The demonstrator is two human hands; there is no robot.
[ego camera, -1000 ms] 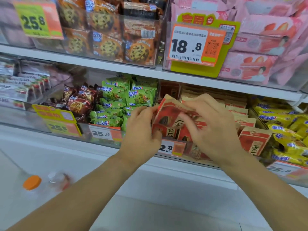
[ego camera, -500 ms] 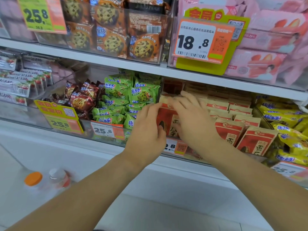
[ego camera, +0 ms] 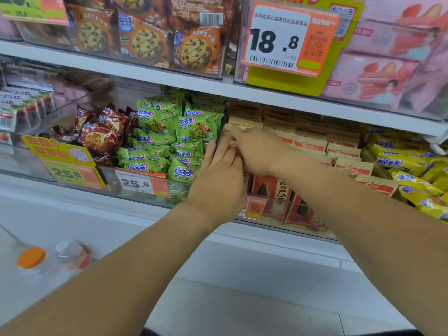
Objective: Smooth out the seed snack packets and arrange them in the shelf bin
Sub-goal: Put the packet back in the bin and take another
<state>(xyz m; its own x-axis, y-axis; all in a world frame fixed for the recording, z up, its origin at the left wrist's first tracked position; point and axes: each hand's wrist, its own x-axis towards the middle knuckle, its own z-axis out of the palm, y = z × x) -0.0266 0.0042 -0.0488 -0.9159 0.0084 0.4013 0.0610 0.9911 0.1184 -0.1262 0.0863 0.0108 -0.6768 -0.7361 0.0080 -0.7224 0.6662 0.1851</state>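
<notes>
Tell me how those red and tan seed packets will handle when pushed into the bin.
The seed packets look flat and thin, so they probably bend and lean rather than roll. They stand on edge in tight rows, so one likely tips without neighbours. Both the left hand and right hand are on them, which suggests they slide easily.
</notes>
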